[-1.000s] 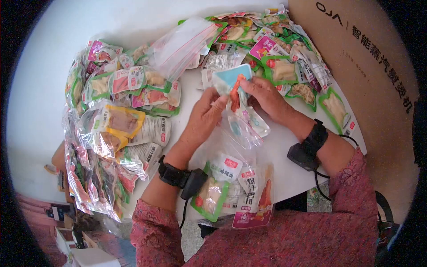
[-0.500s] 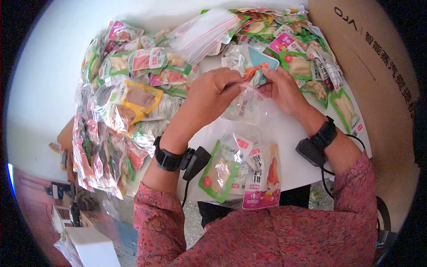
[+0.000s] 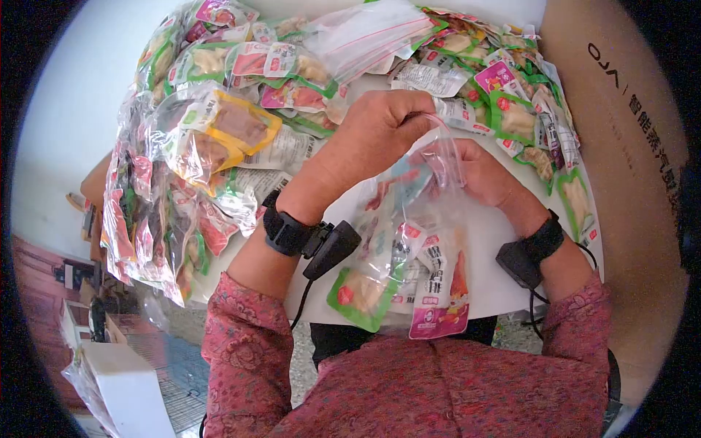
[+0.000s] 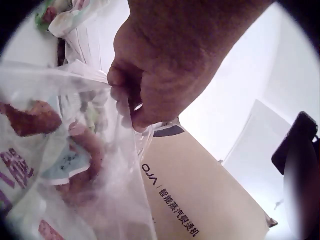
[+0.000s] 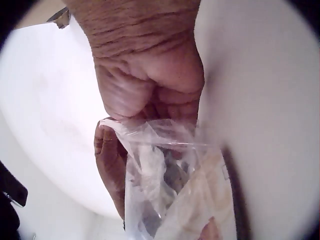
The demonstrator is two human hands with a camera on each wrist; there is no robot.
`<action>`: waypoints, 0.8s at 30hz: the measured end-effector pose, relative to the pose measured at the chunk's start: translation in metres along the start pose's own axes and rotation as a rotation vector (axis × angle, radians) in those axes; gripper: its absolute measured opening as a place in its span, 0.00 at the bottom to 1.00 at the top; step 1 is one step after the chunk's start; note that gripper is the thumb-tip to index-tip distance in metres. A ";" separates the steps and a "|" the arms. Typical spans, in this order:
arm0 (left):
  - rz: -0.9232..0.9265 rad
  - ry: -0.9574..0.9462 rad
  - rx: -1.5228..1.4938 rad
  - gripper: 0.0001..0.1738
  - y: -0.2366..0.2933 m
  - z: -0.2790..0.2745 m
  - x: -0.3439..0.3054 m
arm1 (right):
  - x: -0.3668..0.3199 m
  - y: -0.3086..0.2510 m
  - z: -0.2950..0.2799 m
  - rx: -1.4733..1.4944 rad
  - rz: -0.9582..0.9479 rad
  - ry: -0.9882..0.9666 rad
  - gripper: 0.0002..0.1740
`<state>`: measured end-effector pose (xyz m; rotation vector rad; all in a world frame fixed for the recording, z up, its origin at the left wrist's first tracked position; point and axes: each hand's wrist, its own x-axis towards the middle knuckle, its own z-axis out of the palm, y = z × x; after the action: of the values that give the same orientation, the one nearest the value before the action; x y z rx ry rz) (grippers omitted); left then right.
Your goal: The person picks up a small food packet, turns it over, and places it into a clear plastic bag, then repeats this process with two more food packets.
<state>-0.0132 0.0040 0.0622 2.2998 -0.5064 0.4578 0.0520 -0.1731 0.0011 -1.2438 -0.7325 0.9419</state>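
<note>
In the head view my left hand (image 3: 365, 135) pinches the rim of a clear zip bag (image 3: 456, 201) between thumb and fingers. Several food packets show through the plastic: a green-edged packet (image 3: 361, 292) and a purple-bottomed packet (image 3: 442, 296) sit low in it. Higher up, a blue-and-white packet (image 3: 418, 180) with a red meat picture stands tilted inside. My right hand (image 3: 478, 171) has its fingers in the bag's mouth. Through the film, the left wrist view shows those fingers (image 4: 87, 142) gripping the packet's blue corner (image 4: 67, 162). In the right wrist view the bag partly covers the fingertips.
Piles of sealed food packets (image 3: 208, 62) line the left and back of the white table, with more packets (image 3: 515, 120) at the right. Flat zip bags (image 3: 372, 33) lie at the back. A large cardboard box (image 3: 613, 241) borders the right side.
The blue-and-white packet has gone down into the zip bag, with my right fingers following into its mouth. My left hand has left the packet and now grips and lifts the bag's rim.
</note>
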 end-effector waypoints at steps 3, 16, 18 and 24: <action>-0.029 0.020 -0.083 0.06 -0.004 0.006 0.000 | 0.000 0.002 0.001 -0.115 -0.027 -0.104 0.16; -0.318 -0.083 -0.489 0.07 -0.030 0.031 -0.005 | 0.003 0.001 0.003 -0.194 -0.040 -0.123 0.15; -0.415 -0.107 -0.579 0.07 -0.043 0.035 -0.008 | 0.009 0.008 -0.006 -0.093 -0.063 0.030 0.12; -0.437 -0.063 -0.603 0.08 -0.063 0.048 -0.015 | 0.006 -0.005 -0.025 -0.977 -0.526 0.578 0.06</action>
<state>0.0130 0.0148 -0.0133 1.7666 -0.1278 0.0061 0.0770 -0.1789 0.0007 -1.9007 -1.0056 -0.2933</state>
